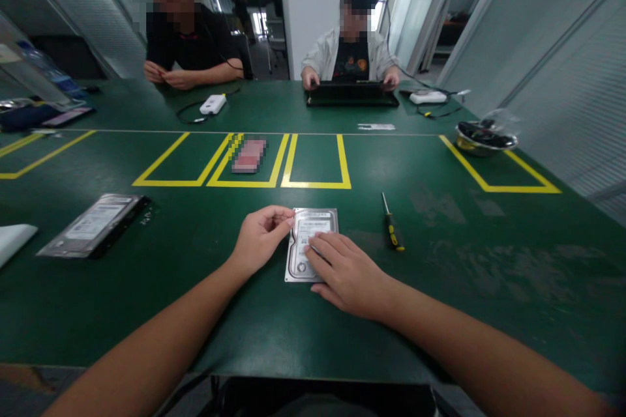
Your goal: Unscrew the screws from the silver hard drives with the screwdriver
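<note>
A silver hard drive (299, 254) with a white label lies flat on the green table in front of me. My left hand (259, 234) is closed in a pinch at the drive's upper left corner; what sits between thumb and fingertips is too small or hidden to tell. Across the right half of the drive rests my right hand (345, 270), fingers stretched out, covering part of the label. To the right, a screwdriver (390, 228) with a black and yellow handle lies with its tip pointing away from me.
At the left lies another hard drive (95, 225) in a clear bag. Yellow tape outlines (317, 185) cross the table, one with a blurred reddish item (249, 156). A metal bowl (486, 142) of dark things stands back right. Two people sit opposite, one holding a black tray (352, 96).
</note>
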